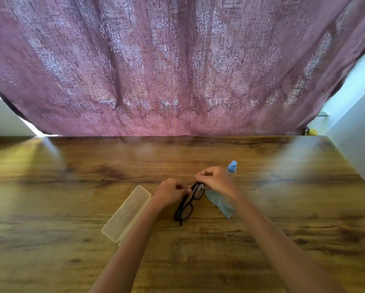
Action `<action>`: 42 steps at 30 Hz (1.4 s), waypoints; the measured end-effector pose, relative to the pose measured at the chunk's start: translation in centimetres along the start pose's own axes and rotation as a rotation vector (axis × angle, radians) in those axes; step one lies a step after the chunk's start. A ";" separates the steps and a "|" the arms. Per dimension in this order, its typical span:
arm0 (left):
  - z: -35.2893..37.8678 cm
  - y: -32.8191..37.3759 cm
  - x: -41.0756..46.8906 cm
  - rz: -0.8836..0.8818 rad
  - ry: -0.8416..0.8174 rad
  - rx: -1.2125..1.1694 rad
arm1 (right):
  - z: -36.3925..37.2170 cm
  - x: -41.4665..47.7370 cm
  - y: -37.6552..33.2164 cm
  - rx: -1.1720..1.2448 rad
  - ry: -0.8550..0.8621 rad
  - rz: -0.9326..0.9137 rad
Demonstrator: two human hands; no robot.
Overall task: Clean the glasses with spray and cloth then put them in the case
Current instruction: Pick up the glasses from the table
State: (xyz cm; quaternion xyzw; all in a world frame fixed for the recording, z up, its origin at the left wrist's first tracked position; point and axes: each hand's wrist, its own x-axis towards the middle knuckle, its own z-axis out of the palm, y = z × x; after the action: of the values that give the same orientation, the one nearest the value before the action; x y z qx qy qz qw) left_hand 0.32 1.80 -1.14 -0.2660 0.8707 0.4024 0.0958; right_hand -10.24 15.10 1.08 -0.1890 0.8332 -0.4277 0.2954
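Black-framed glasses (187, 205) are held above the wooden table, running from near me toward the far right. My left hand (170, 192) pinches the frame near its middle. My right hand (214, 180) presses a light blue cloth (220, 203) onto the far lens; the cloth hangs down below that hand. A spray bottle with a blue cap (232, 166) stands just behind my right hand, mostly hidden by it. A translucent plastic case (126, 213) lies shut on the table to the left of my left forearm.
The wooden table (71, 208) stretches wide on both sides. A purple patterned curtain (177, 70) hangs behind its far edge. A pale wall (359, 149) borders the table on the right.
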 end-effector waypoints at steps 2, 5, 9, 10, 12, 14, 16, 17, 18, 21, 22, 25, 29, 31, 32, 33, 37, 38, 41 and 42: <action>-0.3 0.4 -0.1 0.011 -0.012 -0.088 | -0.7 -0.7 0.0 0.042 -0.007 -0.021; -1.0 1.2 -0.4 0.055 -0.001 -0.195 | -1.6 -1.5 -0.2 0.093 0.005 -0.063; -1.8 2.3 -0.4 0.091 0.060 -0.298 | -2.8 -2.0 -0.6 0.151 0.039 -0.089; -2.0 2.6 -0.3 0.088 0.075 -0.310 | -3.0 -2.0 -0.7 0.170 0.051 -0.088; -2.3 3.0 0.0 0.075 0.114 -0.324 | -3.4 -2.1 -0.9 0.196 0.078 -0.084; -2.7 3.2 0.3 0.072 0.150 -0.375 | -3.7 -2.2 -1.0 0.225 0.080 -0.084; -3.1 3.3 0.5 0.069 0.186 -0.446 | -3.9 -2.4 -1.1 0.247 0.072 -0.087; -3.3 3.2 0.6 0.060 0.205 -0.481 | -4.0 -2.4 -1.1 0.247 0.069 -0.087; -3.5 3.1 0.7 0.051 0.222 -0.509 | -4.0 -2.4 -1.0 0.243 0.065 -0.086; -4.0 2.8 0.9 0.022 0.255 -0.576 | -4.0 -2.5 -0.9 0.234 0.055 -0.077; -4.2 2.7 0.9 0.006 0.263 -0.601 | -4.0 -2.6 -0.8 0.229 0.056 -0.071; -4.8 2.3 1.1 -0.058 0.301 -0.685 | -4.0 -2.6 -0.7 0.182 0.030 -0.063; -5.6 1.5 1.1 -0.130 0.357 -0.776 | -3.9 -2.8 -0.9 0.123 -0.065 -0.071; -5.8 1.2 1.1 -0.148 0.373 -0.802 | -3.8 -2.9 -1.1 0.074 -0.109 -0.073; -5.9 1.2 1.1 -0.154 0.378 -0.802 | -3.7 -2.9 -1.2 0.040 -0.123 -0.073; -5.9 1.1 1.0 -0.158 0.381 -0.803 | -3.6 -2.9 -1.4 0.005 -0.127 -0.074; -5.8 0.9 0.8 -0.168 0.391 -0.840 | -3.0 -3.1 -2.0 -0.126 -0.034 -0.118; -5.7 0.9 0.8 -0.171 0.394 -0.850 | -2.9 -3.1 -2.1 -0.143 0.005 -0.132; -5.8 1.2 0.7 -0.169 0.419 -0.889 | -2.4 -3.3 -2.6 -0.178 0.109 -0.175; -5.8 1.3 0.6 -0.163 0.427 -0.900 | -2.3 -3.3 -2.8 -0.184 0.147 -0.186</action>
State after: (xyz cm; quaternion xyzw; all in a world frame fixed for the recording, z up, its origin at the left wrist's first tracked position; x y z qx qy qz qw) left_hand -0.64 -2.12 3.28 -0.4244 0.5874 0.6659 -0.1776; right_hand -9.08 16.77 5.47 -0.2597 0.8672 -0.3877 0.1739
